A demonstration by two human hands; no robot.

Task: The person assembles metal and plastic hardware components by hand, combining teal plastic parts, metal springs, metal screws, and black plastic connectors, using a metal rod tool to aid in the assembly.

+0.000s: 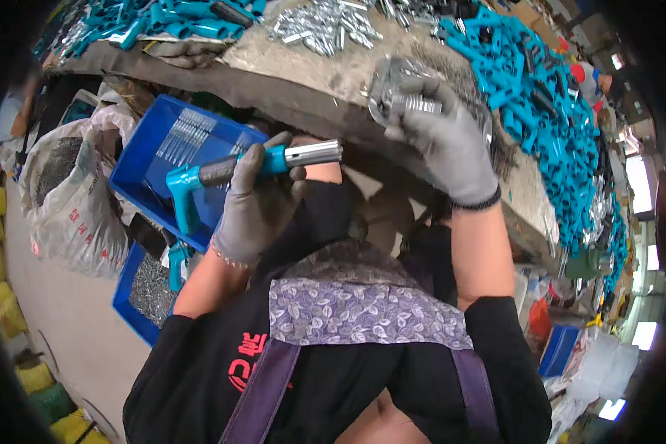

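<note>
along the top and right, the workbench (263, 55) bends around the person, its front edge passing beyond the left hand and beneath the right. teal parts (533, 96) crowd its right stretch, with a pale strip bare before the edge. at left, below that edge, sits a blue bin (144, 140). the left hand (259, 203) has its fingers wrapped around a teal-and-black tool (218, 170); its handle overhangs the bin, its silver end points into open space between the hands. the right hand (455, 144) bends its fingers at a ribbed silvery piece (422, 104); whether they grip it, i cannot tell.
</note>
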